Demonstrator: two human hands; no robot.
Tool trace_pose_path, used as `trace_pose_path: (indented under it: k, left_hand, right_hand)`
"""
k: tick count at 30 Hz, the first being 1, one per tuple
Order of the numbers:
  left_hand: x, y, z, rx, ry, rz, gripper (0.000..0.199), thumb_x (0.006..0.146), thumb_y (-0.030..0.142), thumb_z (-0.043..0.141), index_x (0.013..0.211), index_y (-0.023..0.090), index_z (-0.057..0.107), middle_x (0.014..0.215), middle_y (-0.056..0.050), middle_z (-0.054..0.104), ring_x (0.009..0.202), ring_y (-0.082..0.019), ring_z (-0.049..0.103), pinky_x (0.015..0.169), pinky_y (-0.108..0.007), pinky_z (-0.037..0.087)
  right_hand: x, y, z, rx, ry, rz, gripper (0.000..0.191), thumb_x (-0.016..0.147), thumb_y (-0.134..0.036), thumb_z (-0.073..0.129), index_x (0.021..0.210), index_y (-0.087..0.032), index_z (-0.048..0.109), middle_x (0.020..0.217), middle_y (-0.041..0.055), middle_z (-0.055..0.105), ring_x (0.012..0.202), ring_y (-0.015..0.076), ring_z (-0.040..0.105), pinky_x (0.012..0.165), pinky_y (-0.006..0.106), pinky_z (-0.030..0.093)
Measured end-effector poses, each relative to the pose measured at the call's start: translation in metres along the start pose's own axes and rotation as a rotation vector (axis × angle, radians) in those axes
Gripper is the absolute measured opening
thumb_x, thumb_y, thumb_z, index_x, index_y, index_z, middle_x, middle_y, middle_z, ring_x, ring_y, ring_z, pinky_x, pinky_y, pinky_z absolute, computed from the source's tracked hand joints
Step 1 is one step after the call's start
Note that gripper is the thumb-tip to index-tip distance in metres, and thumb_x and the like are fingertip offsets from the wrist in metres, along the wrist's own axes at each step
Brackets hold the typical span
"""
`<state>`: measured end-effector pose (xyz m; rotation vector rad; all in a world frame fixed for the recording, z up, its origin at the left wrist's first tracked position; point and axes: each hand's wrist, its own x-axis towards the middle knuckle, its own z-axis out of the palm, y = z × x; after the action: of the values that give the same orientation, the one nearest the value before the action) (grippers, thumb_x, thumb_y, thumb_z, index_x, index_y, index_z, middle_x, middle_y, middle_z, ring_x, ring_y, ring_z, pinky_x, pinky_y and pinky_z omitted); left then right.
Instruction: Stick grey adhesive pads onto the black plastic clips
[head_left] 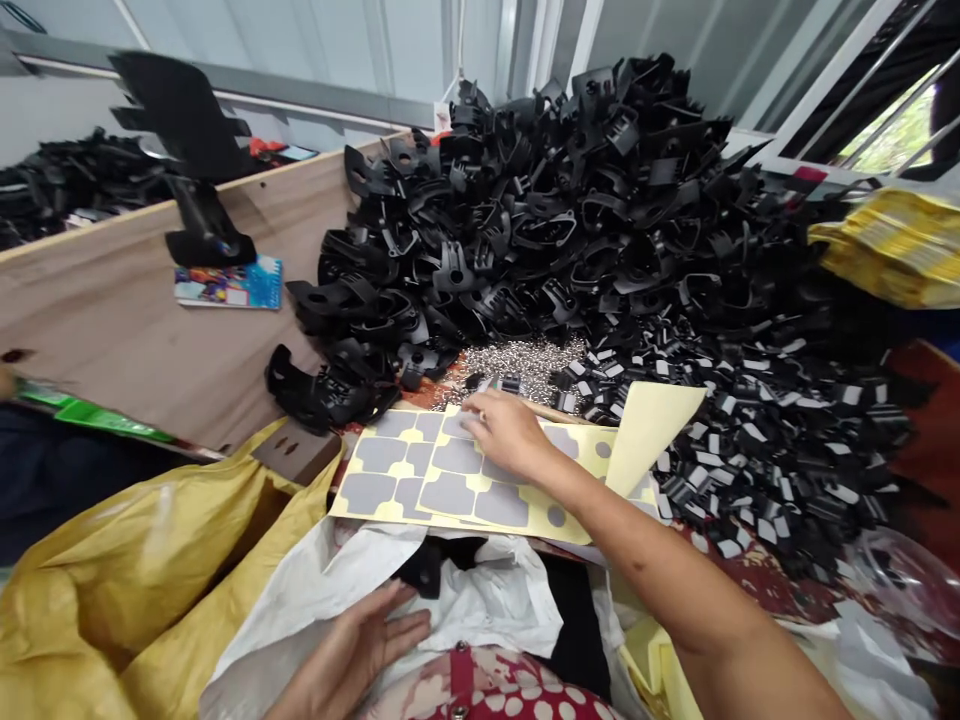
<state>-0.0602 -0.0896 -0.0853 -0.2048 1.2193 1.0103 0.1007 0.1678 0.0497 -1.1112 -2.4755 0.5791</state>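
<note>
My left hand is low in the view, palm turned up and fingers stretched apart, over the mouth of a white sack. Just past its fingertips a black plastic piece shows in the sack. My right hand rests over yellow sheets of grey stickers, its fingers bent together at a sheet's upper part; whatever lies between the fingertips is hidden. Right behind them is a small black part. The sheets overlap, and a pale yellow sheet stands folded up at their right end.
A large heap of black plastic parts fills the back. Small shiny metal pieces and black clips with white pads lie before it. A wooden board walls the left, above a yellow sack. A yellow wrapped bundle is at right.
</note>
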Motion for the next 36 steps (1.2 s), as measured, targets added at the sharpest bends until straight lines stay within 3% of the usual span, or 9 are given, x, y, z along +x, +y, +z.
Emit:
trace_pose_path:
  k: [5,10,15,18,21,25,30,33,36]
  left_hand:
    - [-0.012,0.005,0.000,0.383,-0.028,0.186,0.062,0.071,0.039,0.088,0.126,0.019,0.068,0.127,-0.017,0.071,0.116,-0.038,0.070,0.107,-0.049,0.053]
    - [-0.033,0.026,-0.002,0.919,-0.188,0.487,0.046,0.075,0.052,0.080,0.115,0.028,0.081,0.114,-0.011,0.079,0.113,-0.038,0.070,0.105,-0.050,0.053]
    - [-0.053,0.066,0.026,0.801,0.095,0.980,0.035,0.089,0.048,0.068,0.115,0.027,0.076,0.095,-0.007,0.076,0.078,-0.025,0.073,0.071,-0.035,0.062]
    - [-0.050,0.087,0.070,0.771,0.104,1.271,0.058,0.088,0.035,0.070,0.144,0.029,0.055,0.134,-0.011,0.065,0.113,-0.029,0.068,0.086,-0.038,0.062]
    - [-0.041,0.094,0.123,0.855,-0.101,1.487,0.076,0.086,0.025,0.070,0.156,0.030,0.038,0.162,-0.013,0.040,0.146,-0.033,0.042,0.112,-0.049,0.047]
    - [-0.024,0.089,0.168,0.879,-0.421,1.289,0.046,0.090,0.021,0.059,0.135,0.025,0.060,0.138,-0.010,0.064,0.131,-0.029,0.057,0.112,-0.043,0.044]
    - [0.000,0.084,0.183,0.457,-0.305,0.813,0.053,0.080,0.031,0.071,0.129,0.029,0.051,0.088,0.001,0.069,0.071,-0.015,0.060,0.064,-0.023,0.049]
    - [0.005,0.086,0.186,0.416,-0.261,0.650,0.053,0.070,0.038,0.080,0.115,0.026,0.055,0.080,0.002,0.064,0.060,-0.012,0.054,0.055,-0.021,0.046]
    - [0.004,0.092,0.186,0.455,-0.223,0.605,0.054,0.065,0.040,0.082,0.109,0.026,0.055,0.079,0.004,0.061,0.053,-0.010,0.049,0.052,-0.024,0.049]
  right_hand:
    - [0.080,-0.015,0.050,-0.043,0.039,-0.036,0.035,0.094,-0.011,0.058,0.127,-0.019,0.065,0.125,0.0125,0.065,0.117,0.0265,0.056,0.103,0.039,0.044]
    - [0.116,-0.015,0.070,0.065,-0.011,-0.140,0.043,0.083,-0.002,0.064,0.120,-0.023,0.069,0.118,0.0047,0.071,0.109,0.0220,0.062,0.098,0.032,0.048]
    - [0.068,-0.006,0.042,0.388,0.122,-0.093,0.021,0.086,-0.013,0.061,0.104,-0.021,0.068,0.096,-0.0004,0.072,0.085,0.0159,0.064,0.081,0.027,0.050]
    - [0.009,-0.005,0.016,0.879,0.156,0.043,0.017,0.081,-0.027,0.071,0.096,-0.021,0.063,0.079,-0.0035,0.065,0.069,0.0135,0.059,0.065,0.024,0.047]
    - [-0.049,-0.008,-0.002,1.135,0.065,0.133,0.025,0.076,-0.032,0.079,0.093,-0.022,0.062,0.080,-0.0034,0.065,0.069,0.0128,0.060,0.066,0.024,0.047]
    - [-0.098,0.003,-0.017,0.961,0.130,0.024,0.018,0.089,-0.036,0.069,0.100,-0.022,0.065,0.098,0.0030,0.072,0.091,0.0190,0.067,0.084,0.033,0.053]
    - [-0.116,0.044,-0.028,-0.067,0.202,-0.104,0.044,0.093,-0.035,0.070,0.134,-0.021,0.060,0.142,0.0143,0.063,0.132,0.0326,0.051,0.111,0.052,0.037]
    - [-0.124,0.065,-0.033,-0.501,0.148,0.091,0.052,0.093,-0.032,0.072,0.141,-0.020,0.056,0.155,0.0168,0.051,0.139,0.0376,0.043,0.109,0.055,0.036]
    - [-0.142,0.083,-0.048,-0.675,0.108,0.360,0.032,0.095,-0.031,0.068,0.124,-0.018,0.065,0.136,0.0159,0.064,0.116,0.0328,0.057,0.089,0.044,0.046]
